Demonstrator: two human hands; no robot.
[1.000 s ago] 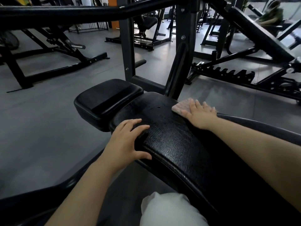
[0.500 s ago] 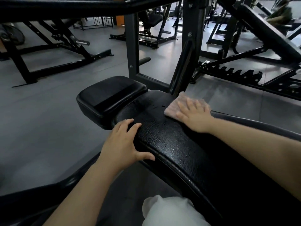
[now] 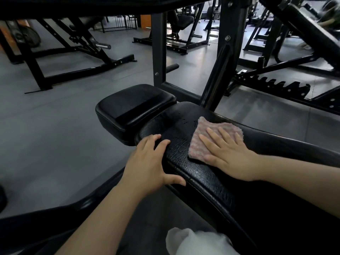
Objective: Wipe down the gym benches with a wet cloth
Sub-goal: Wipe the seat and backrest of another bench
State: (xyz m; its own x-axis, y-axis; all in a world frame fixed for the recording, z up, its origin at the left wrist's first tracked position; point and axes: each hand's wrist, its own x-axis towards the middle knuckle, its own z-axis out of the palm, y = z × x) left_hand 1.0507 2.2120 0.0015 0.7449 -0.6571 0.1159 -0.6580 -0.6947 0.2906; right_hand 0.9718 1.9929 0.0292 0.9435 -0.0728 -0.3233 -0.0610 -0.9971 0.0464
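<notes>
On the bench pad (image 3: pixel 202 173): pink cloth (image 3: pixel 200 144) lies flat.
Right hand (image 3: pixel 228 155): fingers straight, pressing the cloth.
Left hand (image 3: pixel 150 164): open, resting on the pad's near edge.

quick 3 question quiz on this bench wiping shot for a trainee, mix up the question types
1. True or false: the right hand lies flat on the pink cloth, fingers straight.
2. Multiple choice: the left hand rests on A) the small seat pad, B) the near edge of the long bench pad, C) the floor.
3. Fill in: the small seat pad sits beyond the long pad's far end, toward the ___ of the cloth in the head view.

Key: 1 true; 2 B; 3 left.
</notes>
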